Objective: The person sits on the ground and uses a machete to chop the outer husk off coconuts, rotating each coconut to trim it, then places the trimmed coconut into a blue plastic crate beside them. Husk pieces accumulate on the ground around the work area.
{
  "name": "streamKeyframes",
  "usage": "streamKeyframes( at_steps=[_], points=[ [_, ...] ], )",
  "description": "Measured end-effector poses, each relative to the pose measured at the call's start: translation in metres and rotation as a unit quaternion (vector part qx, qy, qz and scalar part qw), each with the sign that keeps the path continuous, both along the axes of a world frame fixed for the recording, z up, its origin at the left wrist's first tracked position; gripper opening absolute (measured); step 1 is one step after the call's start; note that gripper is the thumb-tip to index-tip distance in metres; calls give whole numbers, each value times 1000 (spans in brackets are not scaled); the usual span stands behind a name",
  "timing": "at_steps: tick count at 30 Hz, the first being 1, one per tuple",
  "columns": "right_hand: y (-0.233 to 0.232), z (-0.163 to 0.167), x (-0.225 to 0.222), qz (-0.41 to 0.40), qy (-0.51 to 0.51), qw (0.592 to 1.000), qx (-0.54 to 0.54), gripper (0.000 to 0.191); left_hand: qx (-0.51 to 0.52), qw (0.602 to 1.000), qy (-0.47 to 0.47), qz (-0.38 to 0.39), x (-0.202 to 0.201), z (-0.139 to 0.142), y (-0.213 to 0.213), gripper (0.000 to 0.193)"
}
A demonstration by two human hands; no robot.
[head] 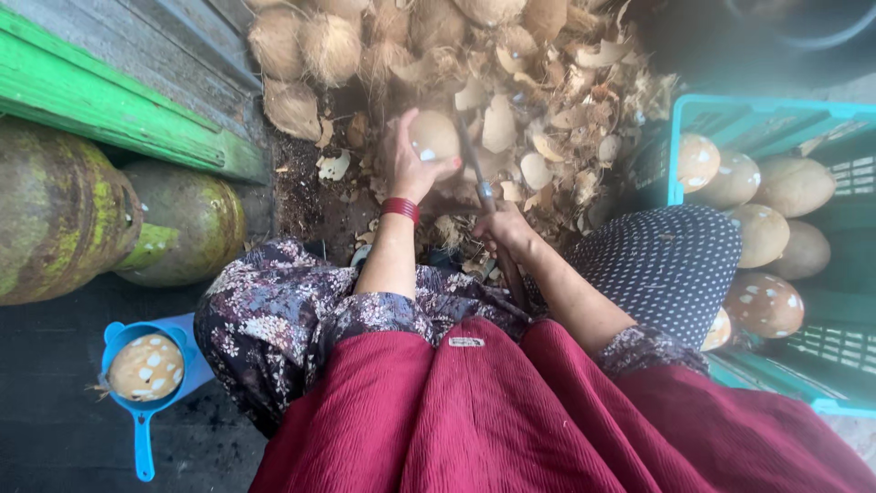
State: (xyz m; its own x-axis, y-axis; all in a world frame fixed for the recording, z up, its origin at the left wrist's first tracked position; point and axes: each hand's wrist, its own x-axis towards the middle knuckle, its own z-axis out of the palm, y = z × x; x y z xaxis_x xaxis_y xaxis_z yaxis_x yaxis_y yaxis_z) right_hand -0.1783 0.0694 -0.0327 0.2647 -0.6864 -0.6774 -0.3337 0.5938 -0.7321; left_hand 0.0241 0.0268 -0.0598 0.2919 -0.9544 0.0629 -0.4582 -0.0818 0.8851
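On the ground in front of the person's knees, the left hand (415,164) grips a round pale peeled coconut (433,135). The right hand (505,228) is closed around the handle of a long dark metal blade (474,169), which touches the coconut's side. Many peeled brown coconuts fill the teal plastic crate (693,110) at the right, so much looks done. A pile of hairy brown unpeeled coconuts (319,46) waits beyond, among dry shell pieces (547,110).
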Motion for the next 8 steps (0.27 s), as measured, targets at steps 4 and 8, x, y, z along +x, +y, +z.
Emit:
streamKeyframes(
  at_steps=[4,8],
  points=[
    [-4,20,-5,0,-15,997,-70,10,52,997,-52,-18,0,1,-1,109],
    [-10,56,-2,-22,-141,973,-181,16,103,994,-46,-9,-2,4,-1,108]
  ],
)
